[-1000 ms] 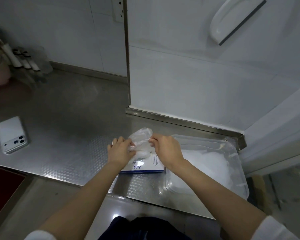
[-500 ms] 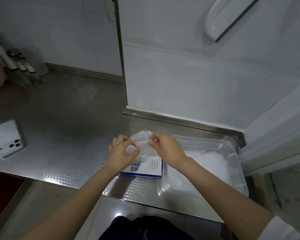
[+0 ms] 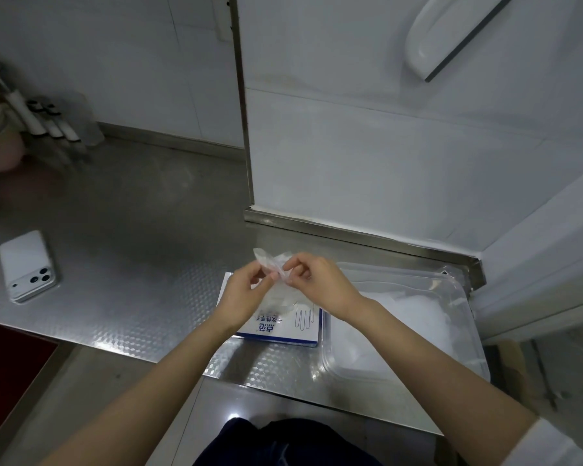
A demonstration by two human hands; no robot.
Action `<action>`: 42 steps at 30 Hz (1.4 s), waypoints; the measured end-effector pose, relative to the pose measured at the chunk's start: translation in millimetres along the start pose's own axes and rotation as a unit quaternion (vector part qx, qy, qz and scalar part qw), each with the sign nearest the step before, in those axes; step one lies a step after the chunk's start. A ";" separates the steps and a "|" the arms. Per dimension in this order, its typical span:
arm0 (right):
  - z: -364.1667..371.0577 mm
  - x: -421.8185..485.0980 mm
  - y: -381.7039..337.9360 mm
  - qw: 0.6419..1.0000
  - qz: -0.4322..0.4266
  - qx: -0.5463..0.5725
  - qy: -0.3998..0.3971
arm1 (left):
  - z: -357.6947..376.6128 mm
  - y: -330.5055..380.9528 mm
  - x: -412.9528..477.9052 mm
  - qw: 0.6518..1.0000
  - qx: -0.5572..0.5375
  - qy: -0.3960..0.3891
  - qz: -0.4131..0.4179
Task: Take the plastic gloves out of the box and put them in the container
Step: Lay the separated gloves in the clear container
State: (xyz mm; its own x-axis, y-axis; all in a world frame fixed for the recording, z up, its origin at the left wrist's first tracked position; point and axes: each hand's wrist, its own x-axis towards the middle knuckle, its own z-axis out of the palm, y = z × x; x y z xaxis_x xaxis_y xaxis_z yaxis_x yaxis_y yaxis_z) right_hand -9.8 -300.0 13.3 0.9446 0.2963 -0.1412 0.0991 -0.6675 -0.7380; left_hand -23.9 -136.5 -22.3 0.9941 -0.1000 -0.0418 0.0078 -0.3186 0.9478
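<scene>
A thin, crumpled clear plastic glove (image 3: 266, 259) is held up between both hands, just above the far end of a flat white cardboard box with a blue edge and a printed hand outline (image 3: 285, 327). The left hand (image 3: 246, 295) pinches the glove between thumb and forefinger, its other fingers curled. The right hand (image 3: 322, 287) pinches the same glove from the other side with curled fingers, so the two sets of fingertips nearly meet. Part of the glove sticks up above the fingers, and the rest hangs down toward the box top.

The box lies flat on the patterned stainless-steel counter (image 3: 142, 250), close to its front edge. Just beside the box, at the right end of the counter, stands a clear rectangular plastic container with rounded corners (image 3: 394, 274). It holds a loose white heap of plastic gloves (image 3: 414, 321). A white smartphone (image 3: 27, 265) lies camera side up near the counter's front edge, well to the left of the box.
</scene>
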 end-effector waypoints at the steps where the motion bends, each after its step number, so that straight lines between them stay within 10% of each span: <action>1: -2.0 -0.6 0.3 1.000 -0.004 -0.013 -0.001 | -1.4 0.5 1.1 1.000 -0.006 0.011 0.008; 14: -0.6 3.4 -17.9 0.996 -0.020 -0.092 0.006 | 0.6 -4.3 -1.2 0.999 -0.027 -0.017 -0.001; 42: -63.0 2.7 -40.7 0.961 -0.014 -0.019 0.277 | -2.8 -39.4 10.4 0.914 0.402 0.004 -0.052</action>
State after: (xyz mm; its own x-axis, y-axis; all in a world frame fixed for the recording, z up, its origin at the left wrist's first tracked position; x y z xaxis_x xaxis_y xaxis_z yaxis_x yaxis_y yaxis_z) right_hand 8.4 -315.1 84.5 0.9619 -0.0868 0.2594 0.1290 -0.6925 -0.7098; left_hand -13.6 -122.3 -59.2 0.9934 -0.0233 -0.1124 0.0237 -0.9163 0.3998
